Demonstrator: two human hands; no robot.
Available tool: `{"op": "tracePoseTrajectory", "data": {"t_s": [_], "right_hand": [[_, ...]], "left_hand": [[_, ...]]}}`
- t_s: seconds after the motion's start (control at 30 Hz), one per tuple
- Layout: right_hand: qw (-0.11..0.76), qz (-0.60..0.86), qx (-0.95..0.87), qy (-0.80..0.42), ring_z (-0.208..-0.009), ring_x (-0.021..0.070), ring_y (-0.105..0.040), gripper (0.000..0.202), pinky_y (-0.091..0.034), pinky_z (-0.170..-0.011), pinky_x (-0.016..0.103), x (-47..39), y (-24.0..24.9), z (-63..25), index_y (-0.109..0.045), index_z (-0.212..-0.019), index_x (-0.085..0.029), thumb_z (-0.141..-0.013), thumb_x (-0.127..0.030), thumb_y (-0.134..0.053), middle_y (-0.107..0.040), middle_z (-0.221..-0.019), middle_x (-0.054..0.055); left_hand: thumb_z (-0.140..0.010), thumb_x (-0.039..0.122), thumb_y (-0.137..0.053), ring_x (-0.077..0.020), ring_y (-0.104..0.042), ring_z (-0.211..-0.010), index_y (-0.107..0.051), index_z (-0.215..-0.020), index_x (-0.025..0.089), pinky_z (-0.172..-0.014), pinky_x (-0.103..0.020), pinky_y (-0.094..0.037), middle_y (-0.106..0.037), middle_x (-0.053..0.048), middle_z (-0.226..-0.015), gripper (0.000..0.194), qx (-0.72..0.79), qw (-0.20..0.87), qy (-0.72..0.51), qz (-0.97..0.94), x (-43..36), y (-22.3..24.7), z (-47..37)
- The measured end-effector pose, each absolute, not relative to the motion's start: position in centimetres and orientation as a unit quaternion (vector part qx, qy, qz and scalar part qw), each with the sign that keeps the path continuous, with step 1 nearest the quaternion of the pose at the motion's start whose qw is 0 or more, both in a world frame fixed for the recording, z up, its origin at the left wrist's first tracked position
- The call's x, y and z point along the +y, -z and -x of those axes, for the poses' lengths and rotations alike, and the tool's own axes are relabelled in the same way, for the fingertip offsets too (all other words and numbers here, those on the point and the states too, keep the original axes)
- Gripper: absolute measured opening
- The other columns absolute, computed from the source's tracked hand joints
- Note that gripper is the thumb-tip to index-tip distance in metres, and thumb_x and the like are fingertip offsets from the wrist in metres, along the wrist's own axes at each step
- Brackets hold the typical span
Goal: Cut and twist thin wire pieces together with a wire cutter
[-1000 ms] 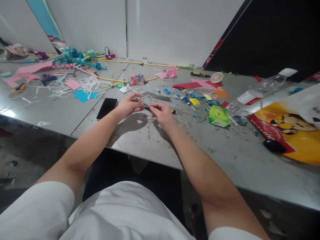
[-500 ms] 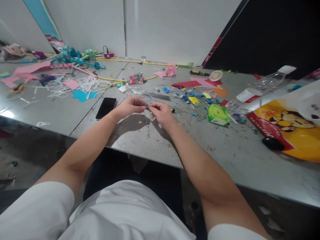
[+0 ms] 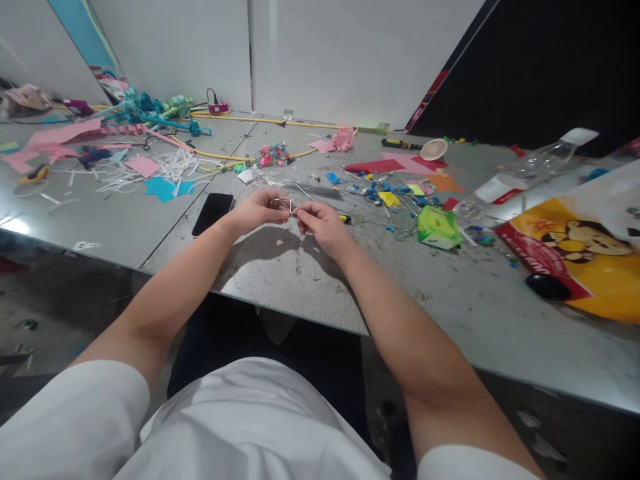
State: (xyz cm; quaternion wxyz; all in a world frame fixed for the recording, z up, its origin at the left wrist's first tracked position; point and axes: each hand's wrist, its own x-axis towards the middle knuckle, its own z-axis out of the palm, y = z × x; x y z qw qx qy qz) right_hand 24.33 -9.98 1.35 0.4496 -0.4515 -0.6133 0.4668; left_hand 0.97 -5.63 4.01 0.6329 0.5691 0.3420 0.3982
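Over the middle of the grey table, my left hand is closed in a pinch on a thin bent metal wire. Part of the wire curves inside the fingers, so its full shape is hidden. My right hand meets it fingertip to fingertip and pinches the same wire at its right end. A tool with a yellow and black handle shows just behind my right hand. Straight thin wires lie on the table beyond both hands.
A black phone lies left of my left hand. To the right are small blue pieces, a green packet, a plastic bottle and a yellow bag. White paper strips and pink paper cover the left side.
The hands stay close together at nearly the same spot. The wire has turned a little in the fingers, and a straight upright part of it now shows between them.
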Motion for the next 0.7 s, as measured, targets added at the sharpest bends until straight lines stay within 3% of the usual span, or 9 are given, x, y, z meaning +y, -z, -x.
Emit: {"op": "tracePoseTrajectory", "data": {"t_s": [0.2, 0.33, 0.53, 0.7], "right_hand": [[0.402, 0.430, -0.621, -0.518, -0.087, 0.0238, -0.068, 0.049, -0.064, -0.086, 0.041, -10.5, -2.0, -24.7, -0.071, -0.093, -0.032, -0.103, -0.070, -0.101, -0.070, -0.085, 0.000], [0.390, 0.395, -0.620, -0.555, -0.087, 0.0255, -0.070, 0.053, -0.066, -0.085, 0.042, -10.6, -1.7, -25.1, -0.072, -0.091, -0.033, -0.095, -0.073, -0.107, -0.073, -0.086, 0.001], [0.438, 0.397, -0.589, -0.550, -0.084, 0.0205, -0.072, 0.058, -0.066, -0.083, 0.036, -9.7, -0.5, -24.9, -0.071, -0.100, -0.032, -0.092, -0.075, -0.109, -0.077, -0.090, -0.003], [0.454, 0.488, -0.540, -0.513, -0.080, 0.0232, -0.074, 0.061, -0.068, -0.076, 0.039, -9.0, 0.1, -24.6, -0.073, -0.100, -0.032, -0.089, -0.076, -0.114, -0.080, -0.090, 0.000]], "left_hand": [[-0.085, 0.004, -0.103, -0.0204, -0.082, -0.082, -0.085, -0.096, 0.019, -0.092, -0.039, -0.073, -0.083, -0.004, -0.088, 0.026, 0.330, 0.657, -0.332, -0.590, -6.1, -4.3, -0.4], [-0.083, 0.015, -0.109, -0.0242, -0.084, -0.087, -0.088, -0.097, 0.023, -0.094, -0.042, -0.074, -0.085, -0.007, -0.094, 0.027, 0.314, 0.662, -0.290, -0.615, -6.0, -4.1, -0.1], [-0.086, 0.018, -0.109, -0.0230, -0.083, -0.085, -0.091, -0.108, 0.025, -0.093, -0.041, -0.073, -0.078, -0.002, -0.086, 0.028, 0.333, 0.639, -0.345, -0.601, -5.8, -4.0, -0.5], [-0.086, 0.012, -0.106, -0.0236, -0.083, -0.084, -0.090, -0.114, 0.025, -0.090, -0.040, -0.069, -0.071, 0.001, -0.084, 0.034, 0.362, 0.631, -0.385, -0.568, -5.4, -3.4, -1.1]]}}
